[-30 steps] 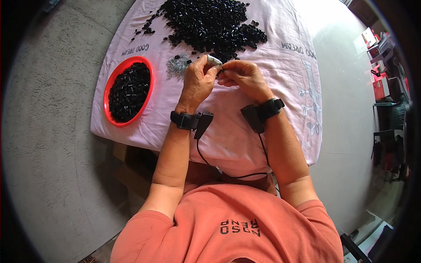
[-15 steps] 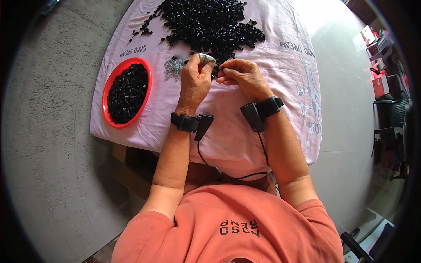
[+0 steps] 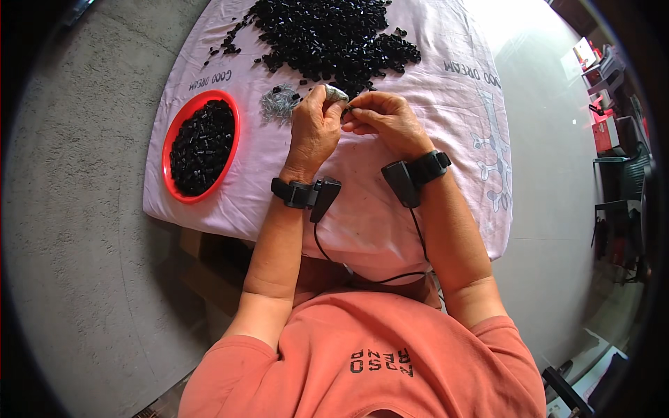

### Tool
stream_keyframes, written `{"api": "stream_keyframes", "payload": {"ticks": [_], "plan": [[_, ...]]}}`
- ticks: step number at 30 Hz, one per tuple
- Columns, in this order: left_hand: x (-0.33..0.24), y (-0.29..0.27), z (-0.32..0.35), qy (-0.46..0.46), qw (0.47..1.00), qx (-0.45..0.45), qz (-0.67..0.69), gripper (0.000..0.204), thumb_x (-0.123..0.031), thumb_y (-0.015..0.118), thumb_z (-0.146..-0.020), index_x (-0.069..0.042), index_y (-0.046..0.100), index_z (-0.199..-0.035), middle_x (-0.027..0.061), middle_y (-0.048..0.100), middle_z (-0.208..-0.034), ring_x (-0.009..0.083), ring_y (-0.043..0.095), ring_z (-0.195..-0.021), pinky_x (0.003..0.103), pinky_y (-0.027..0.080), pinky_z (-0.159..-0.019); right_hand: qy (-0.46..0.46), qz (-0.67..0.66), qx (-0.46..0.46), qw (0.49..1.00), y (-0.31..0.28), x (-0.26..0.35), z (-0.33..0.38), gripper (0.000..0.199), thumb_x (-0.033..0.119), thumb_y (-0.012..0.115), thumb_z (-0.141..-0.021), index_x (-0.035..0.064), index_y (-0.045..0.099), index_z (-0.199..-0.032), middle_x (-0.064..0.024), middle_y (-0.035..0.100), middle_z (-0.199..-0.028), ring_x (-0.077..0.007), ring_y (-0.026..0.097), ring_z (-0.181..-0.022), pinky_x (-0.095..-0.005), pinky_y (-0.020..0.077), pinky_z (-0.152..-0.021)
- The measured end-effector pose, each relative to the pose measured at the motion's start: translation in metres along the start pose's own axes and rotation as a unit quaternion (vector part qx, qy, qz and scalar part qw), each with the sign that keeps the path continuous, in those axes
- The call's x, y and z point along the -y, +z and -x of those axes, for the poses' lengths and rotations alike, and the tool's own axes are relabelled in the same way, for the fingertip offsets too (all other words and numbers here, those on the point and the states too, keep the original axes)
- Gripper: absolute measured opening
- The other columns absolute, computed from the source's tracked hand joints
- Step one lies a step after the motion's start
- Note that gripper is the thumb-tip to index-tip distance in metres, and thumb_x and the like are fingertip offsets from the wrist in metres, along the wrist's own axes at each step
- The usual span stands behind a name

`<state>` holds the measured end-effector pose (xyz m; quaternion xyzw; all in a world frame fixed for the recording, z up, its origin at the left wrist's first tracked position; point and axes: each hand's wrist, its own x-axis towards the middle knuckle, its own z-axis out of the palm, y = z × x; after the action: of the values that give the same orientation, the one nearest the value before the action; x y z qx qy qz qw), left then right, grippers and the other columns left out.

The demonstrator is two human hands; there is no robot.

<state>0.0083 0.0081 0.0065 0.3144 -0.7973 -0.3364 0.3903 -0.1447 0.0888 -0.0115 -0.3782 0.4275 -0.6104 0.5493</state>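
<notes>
Both hands meet upper centre over the pink cloth point(image 3: 446, 125) on the table. Left hand point(image 3: 313, 129) pinches a small grey piece point(image 3: 334, 92); right hand point(image 3: 383, 122) has fingertips closed on a tiny black part point(image 3: 346, 110) beside it – held up close for fitting. Black parts pile point(image 3: 327, 35) just above, within reach; red bowl point(image 3: 182, 196) of black parts at left; small metal pins heap point(image 3: 279, 104) by the left hand.

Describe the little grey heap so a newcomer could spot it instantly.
Start at the pink cloth covering the table, then find the red bowl of black pieces. The small heap of metal springs lies between that bowl and the left hand: shiny grey, unlike the black pieces.
</notes>
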Motion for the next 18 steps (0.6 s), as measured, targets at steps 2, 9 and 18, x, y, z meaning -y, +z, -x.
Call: {"api": "stream_keyframes", "payload": {"ticks": [2, 9, 18], "plan": [[-0.003, -0.001, 0.000, 0.007, 1.000, 0.003, -0.015, 0.008, -0.004, 0.066, -0.088, 0.000, 0.059, -0.089, 0.0163, 0.065, -0.081, 0.0322, 0.066, -0.072, 0.041, 0.051, -0.065, -0.002, 0.000, 0.001, 1.000, 0.001, 0.001, 0.000, 0.018, 0.006, 0.060, -0.098, -0.0044, 0.063, -0.111, -0.0127, 0.070, -0.097, -0.0197, 0.073, -0.088, -0.0281, 0.0597, -0.078], [-0.007, -0.007, -0.006, 0.050, 0.997, 0.036, -0.046, 0.005, -0.001, 0.062, -0.087, 0.000, 0.057, -0.088, 0.0189, 0.063, -0.085, 0.0404, 0.063, -0.079, 0.045, 0.050, -0.068, -0.011, 0.037, -0.011, 0.999, 0.002, 0.003, 0.002, 0.020, 0.011, 0.062, -0.098, -0.0009, 0.065, -0.114, -0.0121, 0.072, -0.097, -0.0191, 0.073, -0.088, -0.0269, 0.0590, -0.077], [-0.008, -0.006, -0.008, 0.057, 0.996, 0.054, -0.035, 0.006, -0.006, 0.061, -0.092, 0.000, 0.063, -0.094, 0.0133, 0.065, -0.083, 0.0249, 0.064, -0.074, 0.036, 0.050, -0.067, -0.010, 0.047, -0.028, 0.998, -0.003, 0.004, 0.002, 0.016, 0.012, 0.063, -0.097, 0.0007, 0.067, -0.108, -0.0107, 0.072, -0.094, -0.0184, 0.073, -0.085, -0.0273, 0.0592, -0.075]]}}
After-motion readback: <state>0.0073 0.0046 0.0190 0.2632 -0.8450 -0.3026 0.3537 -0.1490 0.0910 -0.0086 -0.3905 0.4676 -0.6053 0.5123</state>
